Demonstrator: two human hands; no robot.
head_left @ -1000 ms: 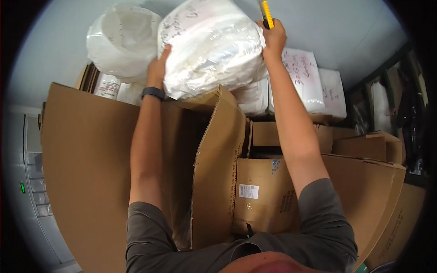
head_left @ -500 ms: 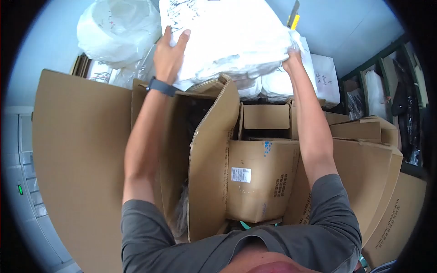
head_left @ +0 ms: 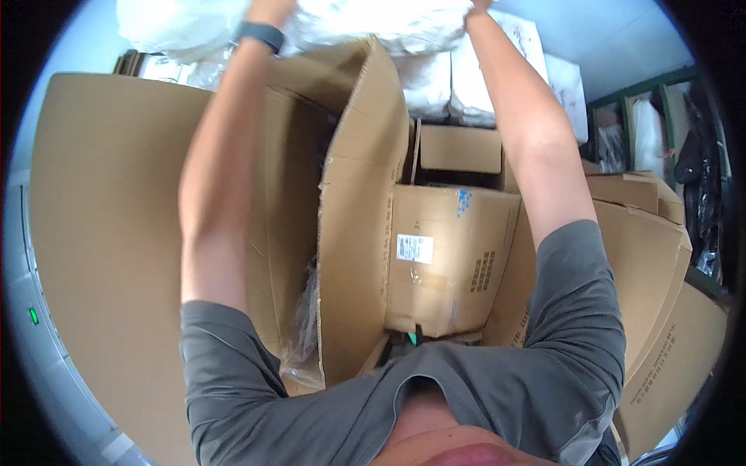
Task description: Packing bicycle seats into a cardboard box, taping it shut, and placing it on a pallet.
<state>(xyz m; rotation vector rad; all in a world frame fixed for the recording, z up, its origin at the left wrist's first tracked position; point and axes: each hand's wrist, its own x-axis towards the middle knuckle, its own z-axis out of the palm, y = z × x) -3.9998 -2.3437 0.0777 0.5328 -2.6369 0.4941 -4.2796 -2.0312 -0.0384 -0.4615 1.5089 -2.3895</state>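
Observation:
A large white plastic bag (head_left: 381, 27), bulky and wrinkled along its lower side, is held up between my hands at the top of the view. My left hand (head_left: 270, 9), with a dark band on its wrist, grips the left side; its fingers are cut off by the top edge. At the bag's right end my right hand (head_left: 479, 6) holds on, also mostly cut off. Below, an open tall cardboard box (head_left: 361, 233) has clear plastic film (head_left: 305, 322) inside. Other white packages (head_left: 475, 74) stand behind, beneath the raised bag.
A closed carton (head_left: 447, 291) with a white label sits in the middle, beside the tall box's flap. A large cardboard panel (head_left: 116, 233) spreads on the left. More open cardboard (head_left: 641, 256) lies right. A dark green shelf rack (head_left: 660, 85) holds wrapped items at the far right.
Both my hands have moved up and away with the white bag, partly out of view. My view has shifted, so the cartons appear higher.

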